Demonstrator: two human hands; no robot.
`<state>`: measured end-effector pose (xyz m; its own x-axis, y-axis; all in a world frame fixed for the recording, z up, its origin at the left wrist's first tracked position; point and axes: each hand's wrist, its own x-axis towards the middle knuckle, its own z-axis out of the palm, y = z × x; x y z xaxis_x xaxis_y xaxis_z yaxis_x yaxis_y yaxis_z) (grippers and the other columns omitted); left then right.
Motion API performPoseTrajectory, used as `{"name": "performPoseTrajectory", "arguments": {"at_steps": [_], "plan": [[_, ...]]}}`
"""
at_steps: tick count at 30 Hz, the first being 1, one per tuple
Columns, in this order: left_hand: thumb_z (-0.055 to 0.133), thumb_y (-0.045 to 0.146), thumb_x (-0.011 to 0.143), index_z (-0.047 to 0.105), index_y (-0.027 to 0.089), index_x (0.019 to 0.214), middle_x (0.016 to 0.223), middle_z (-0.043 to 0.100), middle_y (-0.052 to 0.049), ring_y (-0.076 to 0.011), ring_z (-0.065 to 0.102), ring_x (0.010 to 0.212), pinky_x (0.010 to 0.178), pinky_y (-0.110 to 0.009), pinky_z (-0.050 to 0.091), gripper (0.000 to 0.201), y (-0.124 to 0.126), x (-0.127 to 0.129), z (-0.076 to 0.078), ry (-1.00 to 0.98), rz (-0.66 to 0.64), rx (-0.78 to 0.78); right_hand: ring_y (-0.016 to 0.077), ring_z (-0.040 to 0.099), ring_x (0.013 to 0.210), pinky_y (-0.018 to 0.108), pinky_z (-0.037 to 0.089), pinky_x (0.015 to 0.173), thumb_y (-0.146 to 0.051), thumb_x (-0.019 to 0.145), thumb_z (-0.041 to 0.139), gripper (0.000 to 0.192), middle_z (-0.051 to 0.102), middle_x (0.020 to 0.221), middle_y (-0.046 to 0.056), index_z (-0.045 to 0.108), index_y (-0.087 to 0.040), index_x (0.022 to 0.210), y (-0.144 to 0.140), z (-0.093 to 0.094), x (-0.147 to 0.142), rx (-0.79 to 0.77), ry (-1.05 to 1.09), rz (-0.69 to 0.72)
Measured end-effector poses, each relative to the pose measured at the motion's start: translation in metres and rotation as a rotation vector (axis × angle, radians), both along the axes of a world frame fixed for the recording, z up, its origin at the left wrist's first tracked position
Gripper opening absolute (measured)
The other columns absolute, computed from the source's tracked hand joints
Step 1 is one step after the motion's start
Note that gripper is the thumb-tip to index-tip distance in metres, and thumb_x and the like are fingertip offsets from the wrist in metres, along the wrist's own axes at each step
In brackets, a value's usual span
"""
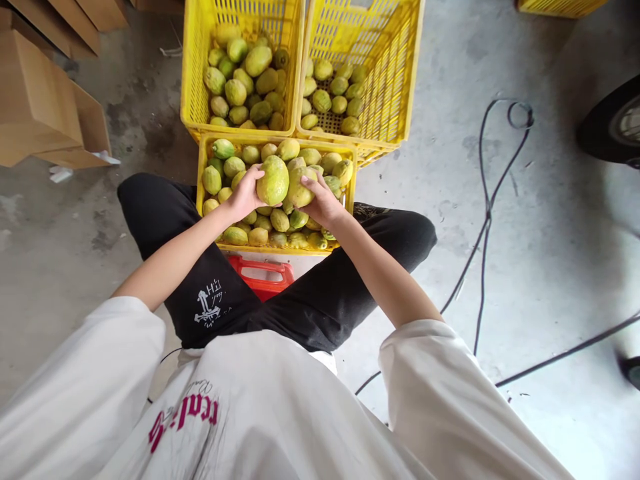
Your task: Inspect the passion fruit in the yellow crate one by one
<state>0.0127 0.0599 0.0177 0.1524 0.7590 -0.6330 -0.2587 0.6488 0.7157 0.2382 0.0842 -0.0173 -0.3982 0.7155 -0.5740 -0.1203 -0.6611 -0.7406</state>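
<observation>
Left hand is wrapped around a large green-yellow fruit, fingers curled over its left side. Right hand grips a second fruit, fingers bent over its top; the two fruits touch between the hands. Both are held just above the near yellow crate, which is full of similar fruit right under the hands. Beyond the hands: two more yellow crates, side by side, both holding fruit. A red stool sits below the wrists.
</observation>
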Motion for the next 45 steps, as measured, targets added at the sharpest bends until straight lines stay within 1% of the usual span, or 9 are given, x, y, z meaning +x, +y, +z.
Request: {"name": "performPoseTrajectory", "arguments": {"at_steps": [5, 9, 14, 19, 22, 28, 33, 39, 45], "plan": [[0.062, 0.041, 0.127, 0.06, 0.038, 0.177, 0.168, 0.082, -0.009, -0.0434, 0.067, 0.174, 0.142, -0.069, 0.06, 0.05, -0.005, 0.0, 0.003, 0.016, -0.004, 0.008, 0.0428, 0.075, 0.154, 0.06, 0.085, 0.104, -0.073, 0.085, 0.114, 0.076, 0.084, 0.153, 0.003, 0.072, -0.045, 0.143, -0.001, -0.005, 0.002, 0.076, -0.006, -0.078], [0.086, 0.064, 0.12, 0.06, 0.043, 0.178, 0.165, 0.086, -0.006, -0.0442, 0.059, 0.18, 0.147, -0.072, 0.054, 0.066, -0.01, 0.003, 0.011, 0.02, -0.027, 0.036, 0.0425, 0.068, 0.161, 0.064, 0.081, 0.114, -0.073, 0.091, 0.105, 0.063, 0.083, 0.15, 0.003, 0.071, -0.044, 0.135, 0.001, -0.004, 0.003, 0.047, 0.048, -0.053], [0.087, 0.077, 0.116, 0.059, 0.048, 0.182, 0.159, 0.09, -0.003, -0.0421, 0.054, 0.188, 0.15, -0.066, 0.052, 0.077, -0.012, 0.008, 0.011, 0.016, -0.058, -0.003, 0.0437, 0.065, 0.164, 0.069, 0.076, 0.122, -0.068, 0.096, 0.088, 0.052, 0.082, 0.15, 0.005, 0.066, -0.042, 0.136, 0.006, -0.013, 0.002, -0.009, 0.112, -0.016], [0.091, 0.074, 0.112, 0.059, 0.047, 0.183, 0.165, 0.09, 0.0, -0.0417, 0.052, 0.189, 0.152, -0.066, 0.049, 0.082, -0.011, 0.003, -0.001, 0.05, -0.035, 0.115, 0.0448, 0.066, 0.163, 0.072, 0.076, 0.124, -0.066, 0.09, 0.098, 0.066, 0.08, 0.155, 0.005, 0.065, -0.042, 0.142, 0.001, -0.015, -0.002, 0.021, 0.102, -0.014], [0.08, 0.069, 0.12, 0.053, 0.048, 0.189, 0.165, 0.089, 0.001, -0.0429, 0.048, 0.192, 0.153, -0.071, 0.048, 0.077, -0.008, 0.001, 0.0, 0.047, -0.041, 0.102, 0.0446, 0.065, 0.165, 0.072, 0.077, 0.124, -0.073, 0.091, 0.105, 0.074, 0.084, 0.15, 0.006, 0.069, -0.042, 0.147, -0.001, -0.005, -0.004, -0.008, 0.125, 0.021], [0.054, 0.043, 0.128, 0.058, 0.036, 0.182, 0.17, 0.083, -0.01, -0.0401, 0.071, 0.176, 0.135, -0.061, 0.068, 0.055, -0.002, 0.0, 0.001, 0.044, -0.02, 0.036, 0.0451, 0.071, 0.162, 0.069, 0.08, 0.118, -0.075, 0.086, 0.113, 0.083, 0.088, 0.146, 0.005, 0.071, -0.043, 0.149, -0.002, 0.008, -0.007, -0.008, 0.056, -0.035], [0.035, 0.032, 0.12, 0.064, 0.029, 0.182, 0.154, 0.084, -0.012, -0.0469, 0.08, 0.165, 0.123, -0.068, 0.07, 0.068, 0.001, -0.003, -0.005, 0.009, -0.043, -0.049, 0.0454, 0.081, 0.151, 0.067, 0.084, 0.105, -0.08, 0.079, 0.116, 0.097, 0.086, 0.149, 0.003, 0.069, -0.051, 0.158, -0.002, -0.004, -0.005, 0.018, 0.027, -0.03], [0.043, 0.028, 0.118, 0.063, 0.028, 0.176, 0.149, 0.089, -0.013, -0.0441, 0.075, 0.171, 0.138, -0.07, 0.062, 0.062, 0.0, 0.0, -0.001, -0.026, -0.004, -0.091, 0.0421, 0.076, 0.155, 0.065, 0.08, 0.117, -0.071, 0.085, 0.109, 0.089, 0.085, 0.151, 0.003, 0.066, -0.048, 0.16, 0.001, -0.01, 0.0, 0.01, 0.033, -0.015], [0.078, 0.033, 0.118, 0.055, 0.039, 0.177, 0.164, 0.088, -0.002, -0.037, 0.065, 0.178, 0.154, -0.069, 0.05, 0.063, -0.005, 0.0, 0.005, 0.017, 0.002, -0.01, 0.0443, 0.068, 0.163, 0.067, 0.075, 0.121, -0.068, 0.095, 0.083, 0.062, 0.084, 0.149, 0.004, 0.064, -0.042, 0.149, 0.008, -0.009, 0.0, 0.003, 0.033, -0.051]]}}
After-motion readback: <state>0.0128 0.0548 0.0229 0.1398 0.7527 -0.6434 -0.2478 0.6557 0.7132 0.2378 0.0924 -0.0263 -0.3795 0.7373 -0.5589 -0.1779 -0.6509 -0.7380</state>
